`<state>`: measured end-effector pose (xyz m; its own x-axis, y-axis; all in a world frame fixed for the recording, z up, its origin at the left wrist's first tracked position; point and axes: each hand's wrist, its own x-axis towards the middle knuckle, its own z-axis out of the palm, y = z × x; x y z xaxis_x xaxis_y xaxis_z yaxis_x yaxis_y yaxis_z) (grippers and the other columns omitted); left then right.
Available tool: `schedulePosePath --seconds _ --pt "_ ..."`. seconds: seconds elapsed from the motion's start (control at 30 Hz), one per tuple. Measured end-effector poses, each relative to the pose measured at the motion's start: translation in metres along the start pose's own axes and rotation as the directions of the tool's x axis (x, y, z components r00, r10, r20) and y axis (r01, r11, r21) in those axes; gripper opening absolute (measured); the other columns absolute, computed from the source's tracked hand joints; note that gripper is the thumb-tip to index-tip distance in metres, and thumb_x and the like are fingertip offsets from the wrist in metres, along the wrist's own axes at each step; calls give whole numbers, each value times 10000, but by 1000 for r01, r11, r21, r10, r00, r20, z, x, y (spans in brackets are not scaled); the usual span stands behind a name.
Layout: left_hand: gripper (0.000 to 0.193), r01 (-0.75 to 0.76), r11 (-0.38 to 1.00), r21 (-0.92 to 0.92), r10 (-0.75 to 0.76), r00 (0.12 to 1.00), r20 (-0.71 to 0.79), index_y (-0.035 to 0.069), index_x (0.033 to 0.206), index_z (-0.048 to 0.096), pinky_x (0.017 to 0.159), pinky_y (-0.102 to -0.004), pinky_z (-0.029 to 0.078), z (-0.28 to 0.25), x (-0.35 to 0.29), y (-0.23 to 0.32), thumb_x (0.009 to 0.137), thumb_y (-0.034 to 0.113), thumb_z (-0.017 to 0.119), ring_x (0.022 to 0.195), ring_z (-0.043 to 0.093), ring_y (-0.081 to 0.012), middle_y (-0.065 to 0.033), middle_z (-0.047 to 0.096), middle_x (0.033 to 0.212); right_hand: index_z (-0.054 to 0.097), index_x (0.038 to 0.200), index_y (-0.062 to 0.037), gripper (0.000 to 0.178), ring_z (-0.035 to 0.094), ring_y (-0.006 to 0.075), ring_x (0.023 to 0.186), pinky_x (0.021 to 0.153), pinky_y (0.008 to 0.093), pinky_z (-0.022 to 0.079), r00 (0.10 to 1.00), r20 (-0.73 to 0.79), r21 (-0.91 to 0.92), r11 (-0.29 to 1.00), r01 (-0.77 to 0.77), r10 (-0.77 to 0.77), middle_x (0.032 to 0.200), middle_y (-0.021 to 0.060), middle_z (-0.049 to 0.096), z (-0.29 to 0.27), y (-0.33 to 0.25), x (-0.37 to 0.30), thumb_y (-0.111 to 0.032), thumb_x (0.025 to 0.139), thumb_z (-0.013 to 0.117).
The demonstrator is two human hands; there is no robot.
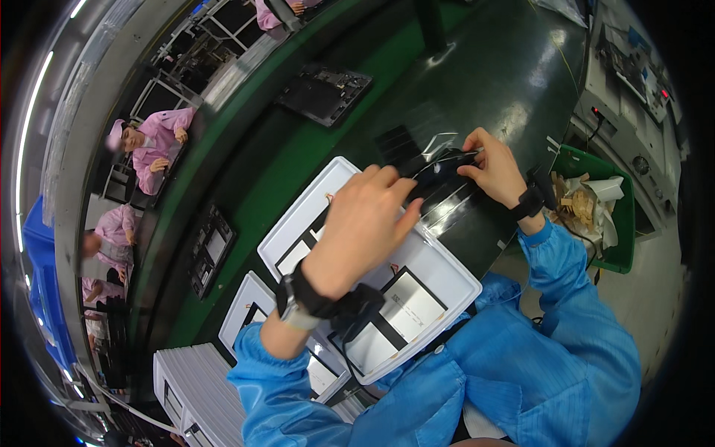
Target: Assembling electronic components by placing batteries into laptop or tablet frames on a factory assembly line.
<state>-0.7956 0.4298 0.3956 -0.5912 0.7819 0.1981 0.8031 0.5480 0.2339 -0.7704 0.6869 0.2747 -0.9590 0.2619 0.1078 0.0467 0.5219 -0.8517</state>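
Note:
My right hand (493,170) pinches the edge of a thin, glossy black sheet-like piece (439,168) with clear film at its side. My left hand (369,220) hovers over a white plastic tray (456,270), thumb apart from the fingers, its fingertips near the black piece. I see nothing between those fingers. Flat silver-white battery packs (413,305) with black borders lie in the tray, partly hidden by my left hand and wrist. A dark flat patch (397,145) lies on the bench just beyond the tray.
Stacked white trays (195,387) stand at the lower left. Open device housings (325,94) and another housing (212,249) rest on the green belt. A green bin (633,223) of paper scraps is at right, below equipment (611,127). Pink-clothed people (158,141) work across the line.

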Motion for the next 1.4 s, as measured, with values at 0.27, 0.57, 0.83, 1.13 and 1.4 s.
schedulePosePath --seconds 0.27,0.57,0.83,1.13,1.4 --pt "372 -52 992 -118 6 934 -357 -35 1170 669 932 -412 525 38 37 -1 861 155 747 1088 632 -339 -177 649 1226 610 1284 30 493 627 92 910 850 241 540 997 71 720 693 -27 -35 1282 138 628 -7 -28 1 37 818 771" --pt "341 -18 811 -584 -254 890 -379 -7 1165 708 813 -300 580 9 25 10 839 26 803 884 717 -144 -101 756 1031 695 1207 13 252 611 117 952 833 257 490 857 17 594 694 406 -516 1103 91 659 -20 -89 -14 20 964 629" --pt "252 68 459 -886 -432 888 -155 -27 1114 722 861 -275 577 -2 6 3 875 26 777 931 722 -152 -108 755 1032 680 1253 14 278 543 127 953 857 270 445 799 153 590 703 397 -581 1084 63 653 -16 -96 -15 -28 996 584" --pt "284 -61 543 -837 -448 822 -351 -64 1262 608 802 -328 613 -35 -42 -20 1048 115 550 915 747 -233 -167 749 1058 675 1217 -8 302 644 98 870 794 260 529 984 -136 347 925 153 -111 957 19 686 -20 -35 20 -49 918 669" --pt "824 -94 984 150 156 863 -481 -54 1262 640 696 -341 570 -35 -104 -5 829 644 576 814 708 -278 -141 735 994 548 1365 -58 599 516 325 1269 974 441 439 742 -249 -632 685 363 -623 1314 152 553 4 1 25 -137 824 794"
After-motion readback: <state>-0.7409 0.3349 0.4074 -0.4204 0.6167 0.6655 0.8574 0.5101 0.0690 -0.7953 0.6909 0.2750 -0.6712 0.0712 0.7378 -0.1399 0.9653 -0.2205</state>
